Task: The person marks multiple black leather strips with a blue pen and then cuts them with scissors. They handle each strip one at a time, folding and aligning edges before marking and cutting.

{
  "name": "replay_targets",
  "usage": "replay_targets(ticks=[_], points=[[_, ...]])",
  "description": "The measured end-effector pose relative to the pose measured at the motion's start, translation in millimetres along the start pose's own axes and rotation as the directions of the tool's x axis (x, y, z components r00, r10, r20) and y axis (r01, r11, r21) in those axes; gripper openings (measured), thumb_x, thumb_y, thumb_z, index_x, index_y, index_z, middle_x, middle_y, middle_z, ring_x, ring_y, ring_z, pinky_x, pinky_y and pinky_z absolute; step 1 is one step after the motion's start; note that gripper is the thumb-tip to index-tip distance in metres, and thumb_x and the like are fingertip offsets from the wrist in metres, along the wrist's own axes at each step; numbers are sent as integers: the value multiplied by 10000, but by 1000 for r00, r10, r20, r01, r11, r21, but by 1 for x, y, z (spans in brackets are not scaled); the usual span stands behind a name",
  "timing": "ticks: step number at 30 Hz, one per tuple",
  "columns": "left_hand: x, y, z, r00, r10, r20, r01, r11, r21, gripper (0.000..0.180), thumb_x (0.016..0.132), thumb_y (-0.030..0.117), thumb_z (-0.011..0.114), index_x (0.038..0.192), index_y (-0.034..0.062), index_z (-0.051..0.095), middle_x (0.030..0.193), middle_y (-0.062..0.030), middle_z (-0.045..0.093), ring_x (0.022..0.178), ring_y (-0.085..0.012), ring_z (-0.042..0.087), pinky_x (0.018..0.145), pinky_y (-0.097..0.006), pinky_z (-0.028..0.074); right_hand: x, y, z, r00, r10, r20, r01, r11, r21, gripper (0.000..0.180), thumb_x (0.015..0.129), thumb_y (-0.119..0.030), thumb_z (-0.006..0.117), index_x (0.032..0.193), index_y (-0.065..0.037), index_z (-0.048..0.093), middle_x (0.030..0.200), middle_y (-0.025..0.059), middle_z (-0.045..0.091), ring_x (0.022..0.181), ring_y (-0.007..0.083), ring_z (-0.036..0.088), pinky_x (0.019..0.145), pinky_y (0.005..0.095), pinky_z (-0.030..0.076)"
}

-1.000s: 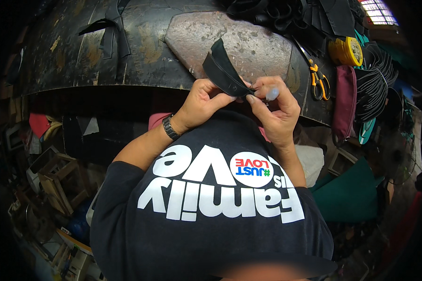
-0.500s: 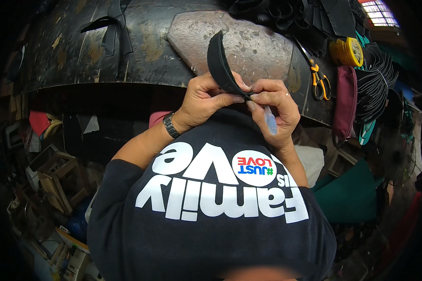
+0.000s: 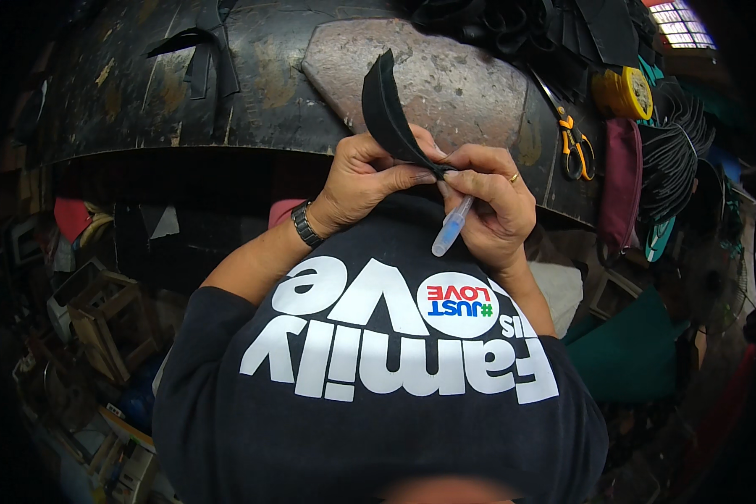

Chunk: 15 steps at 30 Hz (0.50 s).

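Note:
In front of my chest, my left hand (image 3: 370, 175) is closed on a curved black strip (image 3: 384, 101), folded double and looking like leather or fabric. The strip's free end stands up and away from me above the fingers. My right hand (image 3: 496, 197) meets the left at the strip's lower end, its thumb and forefinger pinched together there. Within the right fingers sits a slim translucent pen-like tool (image 3: 452, 227) with a blue part inside, its rear end slanting down toward me. The tool's front end is hidden by the fingers, so its exact kind cannot be made out.
Ahead lies a dark, worn worktable (image 3: 269, 92) bearing a brownish slab (image 3: 445, 71). Orange-handled scissors (image 3: 576, 151), a maroon pouch (image 3: 620, 185), a yellow round container (image 3: 626, 92) and a bundle of black cords (image 3: 672, 160) lie at the right. Black strips (image 3: 202, 59) rest far left.
The tool's rear end has swung left in my right hand, and that hand has turned slightly. The strip's upper end has shifted a little left and away; my left hand stays nearly in place.

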<state>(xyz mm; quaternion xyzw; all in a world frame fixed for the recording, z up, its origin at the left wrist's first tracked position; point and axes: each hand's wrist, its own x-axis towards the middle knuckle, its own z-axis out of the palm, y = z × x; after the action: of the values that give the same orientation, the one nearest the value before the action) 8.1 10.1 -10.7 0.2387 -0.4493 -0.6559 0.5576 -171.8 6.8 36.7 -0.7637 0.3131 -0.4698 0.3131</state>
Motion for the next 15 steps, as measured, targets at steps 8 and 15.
replay_targets(ticks=[8, 15], points=[[1, -1, -4, 1000, 10, 24, -9, 999, -37, 241, 783, -45, 671, 1008, 38, 681, 1072, -79, 599, 985, -168, 616, 871, -274, 533, -1, 0, 3, 992, -126, 21, 128, 987, -93, 289, 645, 137, 723, 905, 39, 642, 997, 157, 580, 748, 180, 623, 623, 246, 507], [3, 0, -7, 998, 57, 27, -59, 996, 69, 251, 730, -62, 701, 954, 50, 683, 1022, -88, 606, 945, -172, 611, 846, -282, 531, -1, 3, 7, 988, -152, 6, 152, 987, -52, 298, 634, 148, 721, 903, 50, 637, 1001, 163, 570, 741, 190, 625, 618, 253, 510]])
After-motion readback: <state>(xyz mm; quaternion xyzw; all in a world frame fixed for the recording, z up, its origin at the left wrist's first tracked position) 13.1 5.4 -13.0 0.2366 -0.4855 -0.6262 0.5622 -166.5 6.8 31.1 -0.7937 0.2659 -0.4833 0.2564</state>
